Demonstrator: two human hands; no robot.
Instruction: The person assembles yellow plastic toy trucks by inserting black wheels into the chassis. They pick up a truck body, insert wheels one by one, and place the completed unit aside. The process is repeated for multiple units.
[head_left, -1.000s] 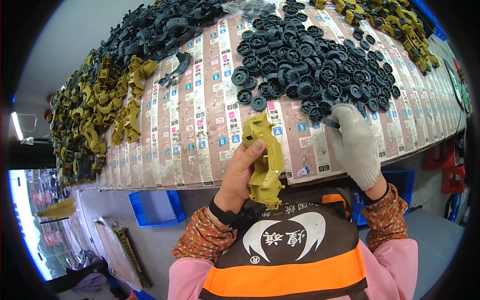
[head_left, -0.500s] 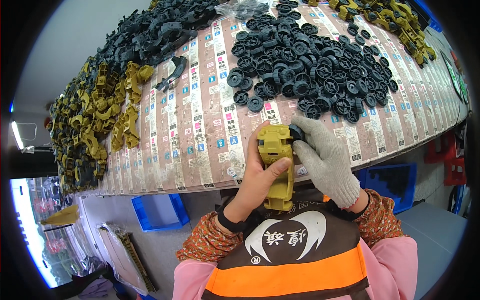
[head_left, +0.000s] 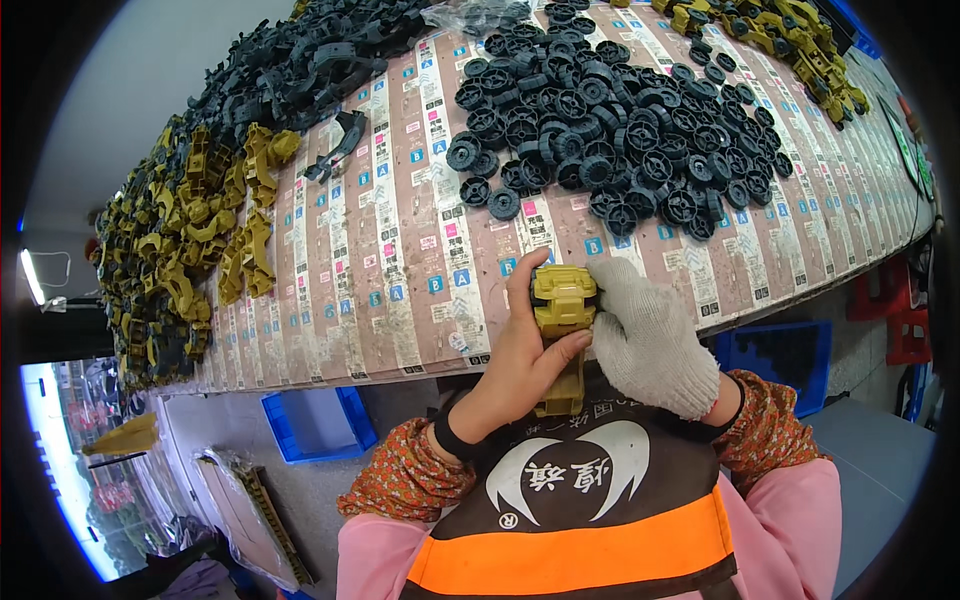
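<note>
Olive-yellow plastic chassis part (head_left: pixel 563 330), held upright at the near edge of the table (head_left: pixel 400 300), just above the chest and the orange-banded apron (head_left: pixel 570 520). Bare left hand (head_left: pixel 520 365) wrapped around its left side, thumb up along the top corner, fingers curled across the front, closed firmly on the part. Right hand (head_left: pixel 650 335) in a white knit glove, pressed against the part's right side near the top, fingers folded onto it; whether anything small sits under the glove cannot be told. Just beyond, on the tabletop covered in strips of pink-and-white printed paper, a broad heap of black plastic wheels (head_left: pixel 610 130), its nearest pieces only a little way from the hands. Farther left, a pile of yellow parts (head_left: pixel 190 250) of the same colour along the table's left end, and above it a pile of dark grey frames (head_left: pixel 300 60). More yellow parts (head_left: pixel 770 30) at the far right corner. Below the table, a blue bin (head_left: pixel 315 420) on the left and another blue bin (head_left: pixel 775 355) on the right.
</note>
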